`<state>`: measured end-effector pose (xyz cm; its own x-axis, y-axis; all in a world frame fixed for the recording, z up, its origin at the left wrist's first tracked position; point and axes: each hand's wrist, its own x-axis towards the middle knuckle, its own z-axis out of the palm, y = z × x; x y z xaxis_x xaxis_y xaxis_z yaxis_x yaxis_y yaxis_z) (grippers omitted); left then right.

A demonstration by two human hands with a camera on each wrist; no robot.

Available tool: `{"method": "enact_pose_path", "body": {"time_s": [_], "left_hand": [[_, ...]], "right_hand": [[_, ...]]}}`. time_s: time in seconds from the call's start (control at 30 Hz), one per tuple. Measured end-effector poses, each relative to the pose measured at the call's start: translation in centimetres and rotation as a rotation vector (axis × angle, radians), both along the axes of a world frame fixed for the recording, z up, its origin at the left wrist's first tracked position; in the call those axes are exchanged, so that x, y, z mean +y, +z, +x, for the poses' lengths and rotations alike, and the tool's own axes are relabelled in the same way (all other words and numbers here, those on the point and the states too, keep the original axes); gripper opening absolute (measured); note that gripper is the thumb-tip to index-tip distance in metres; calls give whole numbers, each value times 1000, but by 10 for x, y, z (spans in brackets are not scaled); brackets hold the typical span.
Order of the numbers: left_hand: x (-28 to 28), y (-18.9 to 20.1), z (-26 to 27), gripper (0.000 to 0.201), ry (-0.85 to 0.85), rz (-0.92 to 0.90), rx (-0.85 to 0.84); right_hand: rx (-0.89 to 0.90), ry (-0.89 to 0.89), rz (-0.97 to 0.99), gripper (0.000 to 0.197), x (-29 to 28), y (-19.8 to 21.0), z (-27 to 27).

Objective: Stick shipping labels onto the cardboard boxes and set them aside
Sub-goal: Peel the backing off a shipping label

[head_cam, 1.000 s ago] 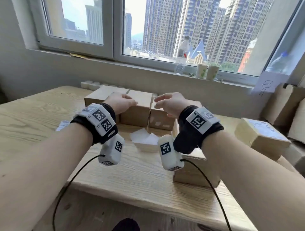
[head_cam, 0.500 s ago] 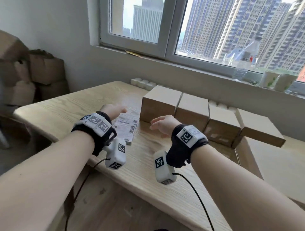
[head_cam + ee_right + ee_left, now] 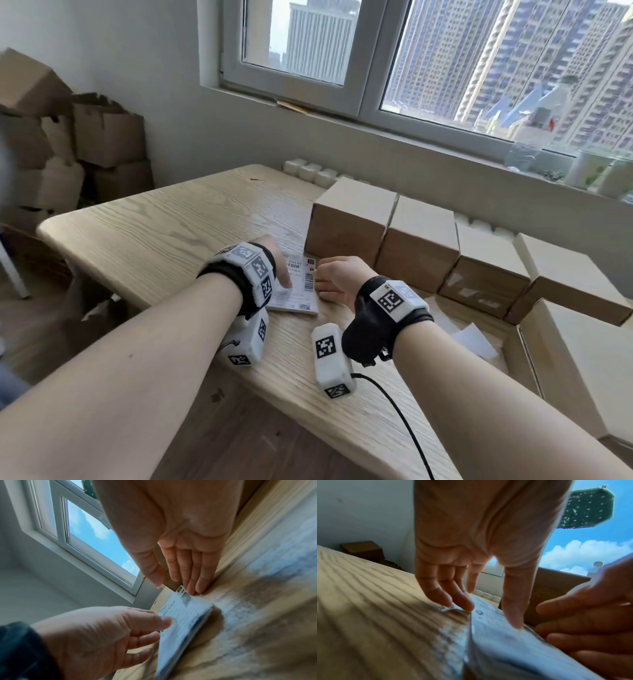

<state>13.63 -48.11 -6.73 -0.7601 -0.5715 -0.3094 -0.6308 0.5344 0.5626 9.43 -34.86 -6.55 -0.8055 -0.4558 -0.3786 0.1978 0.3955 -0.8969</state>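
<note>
A stack of white shipping labels (image 3: 298, 295) lies flat on the wooden table (image 3: 164, 233), in front of the leftmost of several plain cardboard boxes (image 3: 352, 219) lined up in a row. My left hand (image 3: 282, 277) rests on the stack's left side. In the left wrist view its fingertips (image 3: 462, 605) touch the stack's (image 3: 496, 642) left edge and the thumb lies on top. My right hand (image 3: 325, 281) is at the stack's right edge. The right wrist view shows its straight fingers (image 3: 192, 588) touching the table by the stack's (image 3: 183, 622) far corner. Neither hand grips anything.
A large open carton (image 3: 582, 359) sits on the right with white backing paper (image 3: 476, 342) beside it. Brown cartons (image 3: 102, 137) are piled on the floor at the left wall. Small white cups (image 3: 308, 169) line the table's back edge; a bottle (image 3: 527, 150) stands on the sill.
Both hands left the tops of the boxes and moved left and down onto the label stack. The head turned left, bringing the left wall's cartons into view.
</note>
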Motion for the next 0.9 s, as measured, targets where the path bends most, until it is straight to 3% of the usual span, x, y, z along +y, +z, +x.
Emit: {"method": "enact_pose_path", "body": {"time_s": [0.23,0.5,0.67,0.8,0.9], "left_hand": [[-16,-1,2,44,59,-39,82],[-22,10,21,14,83,-30,256],[-11,36,21,28,4,102,370],[17,54,19,27,-117,200,475],[44,63,13,24,-221,252,493]], "right_hand": [[-73,5,-50,17,5,-3,1],[33,5,-5,28,15,4,3],[171,-76,-117,24,29,21,-8],[149,-98,-223,6,54,50,-11],[195,-185,-289,5,80,68,-14]]}}
